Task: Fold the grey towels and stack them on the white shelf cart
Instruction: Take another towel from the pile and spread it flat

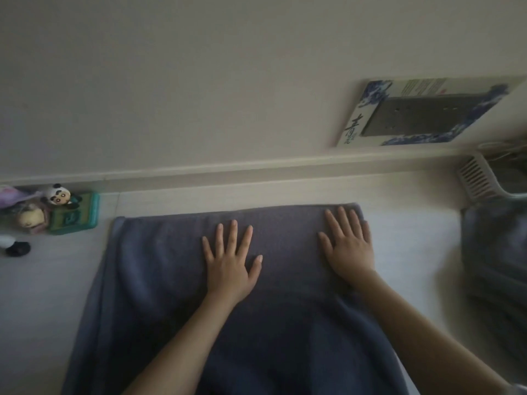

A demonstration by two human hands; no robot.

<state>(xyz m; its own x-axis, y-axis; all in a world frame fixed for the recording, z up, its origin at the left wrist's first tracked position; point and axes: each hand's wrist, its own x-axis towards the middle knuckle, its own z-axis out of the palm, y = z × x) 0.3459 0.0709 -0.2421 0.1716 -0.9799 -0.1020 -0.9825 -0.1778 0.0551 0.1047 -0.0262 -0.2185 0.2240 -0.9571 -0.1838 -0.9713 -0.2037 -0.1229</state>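
Note:
A grey towel [159,280] lies spread on the white table, running from near the wall down to the bottom edge of the view. My left hand [231,266] presses flat on its middle, fingers straight and spread. At the towel's far right corner my right hand [349,246] also lies flat with its fingers straight. More grey towels [496,252] lie piled at the right edge, blurred. The white shelf cart is out of view.
A white slatted basket [476,178] stands at the far right by the wall. Small toys, among them a panda figure [58,195] and a green box [75,215], sit at the far left. A blue-and-white plate frames the wall socket [419,115].

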